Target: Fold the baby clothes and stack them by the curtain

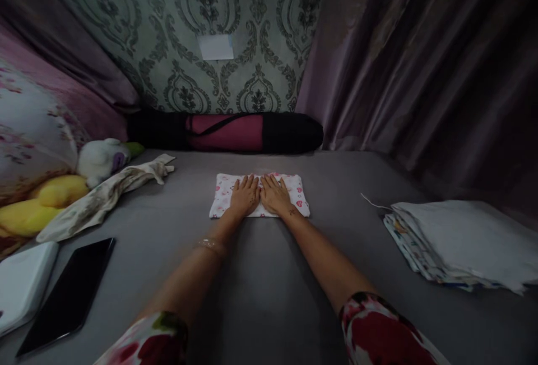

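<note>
A small folded white cloth with pink prints [297, 194] lies flat on the grey bed sheet [269, 275] in the middle of the view. My left hand [245, 195] rests palm down on its left half, fingers stretched out. My right hand [274, 193] lies flat beside it on the cloth's middle, fingers also spread. The two hands touch at the thumbs. Neither hand grips anything.
A stack of folded cloths [454, 247] sits at the right. A crumpled cloth [105, 197], soft toys [101, 157] and a yellow pillow [37, 208] lie at the left, with a black tablet [69, 292] and a white box [21, 286]. A rolled mat [225, 131] lies against the wall.
</note>
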`<state>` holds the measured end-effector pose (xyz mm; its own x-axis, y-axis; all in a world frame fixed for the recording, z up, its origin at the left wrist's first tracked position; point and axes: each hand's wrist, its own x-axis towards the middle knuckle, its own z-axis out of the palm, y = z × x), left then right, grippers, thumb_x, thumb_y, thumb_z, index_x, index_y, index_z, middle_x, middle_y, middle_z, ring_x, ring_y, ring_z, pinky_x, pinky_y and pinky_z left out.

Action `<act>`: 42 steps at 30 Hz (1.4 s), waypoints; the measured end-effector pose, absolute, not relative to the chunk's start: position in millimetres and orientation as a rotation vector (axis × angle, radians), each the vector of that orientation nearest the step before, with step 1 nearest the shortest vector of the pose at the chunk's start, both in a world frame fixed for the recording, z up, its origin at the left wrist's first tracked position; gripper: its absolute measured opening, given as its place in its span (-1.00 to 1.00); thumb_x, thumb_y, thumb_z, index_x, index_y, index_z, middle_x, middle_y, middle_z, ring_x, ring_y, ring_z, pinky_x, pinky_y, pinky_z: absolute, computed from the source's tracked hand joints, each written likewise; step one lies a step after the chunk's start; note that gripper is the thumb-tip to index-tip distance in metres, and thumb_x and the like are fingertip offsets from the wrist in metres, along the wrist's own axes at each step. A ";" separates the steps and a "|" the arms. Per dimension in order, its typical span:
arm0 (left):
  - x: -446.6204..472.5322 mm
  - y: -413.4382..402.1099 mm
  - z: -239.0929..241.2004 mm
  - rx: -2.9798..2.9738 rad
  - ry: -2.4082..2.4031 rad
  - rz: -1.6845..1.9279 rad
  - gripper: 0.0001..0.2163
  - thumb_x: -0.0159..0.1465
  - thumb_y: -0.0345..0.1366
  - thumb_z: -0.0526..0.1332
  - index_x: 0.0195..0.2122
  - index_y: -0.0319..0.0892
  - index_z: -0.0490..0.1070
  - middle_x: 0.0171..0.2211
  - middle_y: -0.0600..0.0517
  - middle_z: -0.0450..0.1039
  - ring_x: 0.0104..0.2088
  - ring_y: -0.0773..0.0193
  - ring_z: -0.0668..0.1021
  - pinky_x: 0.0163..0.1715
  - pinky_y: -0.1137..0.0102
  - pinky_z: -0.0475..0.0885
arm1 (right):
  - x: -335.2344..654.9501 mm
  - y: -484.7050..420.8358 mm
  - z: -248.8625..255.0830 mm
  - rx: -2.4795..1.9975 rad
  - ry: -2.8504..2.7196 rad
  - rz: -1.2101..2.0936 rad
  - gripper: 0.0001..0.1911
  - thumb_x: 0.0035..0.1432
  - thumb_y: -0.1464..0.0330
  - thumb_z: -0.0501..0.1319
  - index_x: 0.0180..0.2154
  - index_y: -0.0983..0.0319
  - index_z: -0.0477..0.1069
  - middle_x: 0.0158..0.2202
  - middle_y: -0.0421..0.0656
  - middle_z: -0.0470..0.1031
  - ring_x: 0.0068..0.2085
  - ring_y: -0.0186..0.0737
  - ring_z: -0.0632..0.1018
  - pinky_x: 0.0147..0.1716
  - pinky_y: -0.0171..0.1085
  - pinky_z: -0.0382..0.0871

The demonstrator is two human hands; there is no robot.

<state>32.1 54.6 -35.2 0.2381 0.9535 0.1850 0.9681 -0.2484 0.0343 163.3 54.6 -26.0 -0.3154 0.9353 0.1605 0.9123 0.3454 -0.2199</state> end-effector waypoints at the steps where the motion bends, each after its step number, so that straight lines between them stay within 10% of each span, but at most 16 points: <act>1: 32.2 54.9 -36.3 -2.399 -1.870 -0.260 -0.52 0.42 -0.22 -0.17 0.33 -0.20 0.13 0.35 -0.09 0.08 0.34 0.03 0.17 0.30 0.04 0.01 | 163.3 54.9 -27.5 -1.656 -2.351 0.127 -0.43 0.36 0.31 -0.14 0.33 0.33 0.07 0.38 -0.09 0.04 0.38 -0.12 0.04 0.33 0.02 -0.25; 42: -29.1 44.1 -29.9 -2.290 -2.208 -0.359 -0.44 0.41 -0.07 -0.18 0.32 -0.31 0.08 0.35 -0.27 0.04 0.36 -0.03 0.10 0.26 0.00 0.06 | 213.1 50.4 -27.1 -1.839 -2.191 0.068 -0.40 0.38 0.25 -0.18 0.31 0.44 0.10 0.36 0.06 0.09 0.36 -0.03 0.08 0.31 -0.04 -0.17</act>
<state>-29.1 44.1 -29.9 0.0240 0.9926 0.1190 0.9793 -0.0473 0.1970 213.1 50.4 -27.1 -0.1510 0.9717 0.1819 0.9584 0.1889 -0.2138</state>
